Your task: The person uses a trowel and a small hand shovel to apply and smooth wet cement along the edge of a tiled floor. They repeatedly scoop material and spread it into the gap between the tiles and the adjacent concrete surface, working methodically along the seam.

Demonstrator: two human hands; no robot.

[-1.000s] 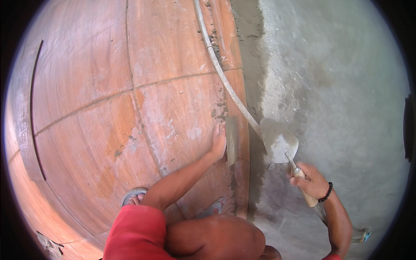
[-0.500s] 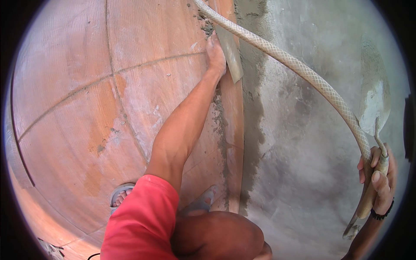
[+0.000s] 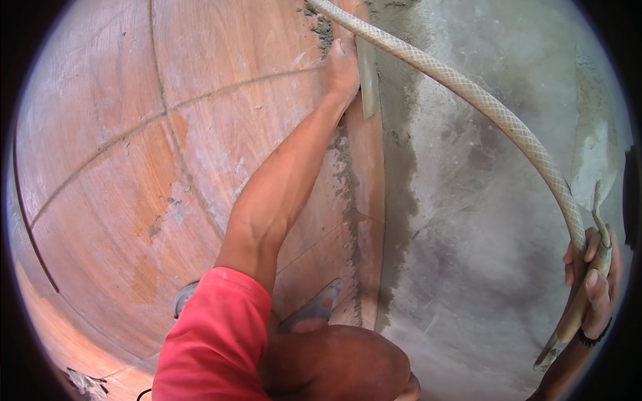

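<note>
My left hand (image 3: pixel 342 70) reaches far forward on the floor, gripping a pale flat strip (image 3: pixel 368 83) beside the upright edging along the wall; its fingertips are hidden behind the strip. At the right, my right hand (image 3: pixel 597 294) is closed round a trowel's handle (image 3: pixel 572 317) and a braided whitish hose (image 3: pixel 515 134) together. The trowel's pale blade (image 3: pixel 594 157) points away from me. From the hand, the hose arches across to the far middle, passing over the strip.
Wood-look tiles (image 3: pixel 234 134) with grey joints cover the floor at left. Mortar crumbs (image 3: pixel 323 33) lie by my left hand, and a mortar line (image 3: pixel 352 220) follows the edging (image 3: pixel 371 234). A damp grey wall (image 3: pixel 461 234) rises at right. My knee (image 3: pixel 334 367) and sandal (image 3: pixel 317 304) are near.
My left hand has shifted slightly forward, and the strip it holds has turned to lie more in line with the edging. My right hand keeps its hold. The view has shifted a little.
</note>
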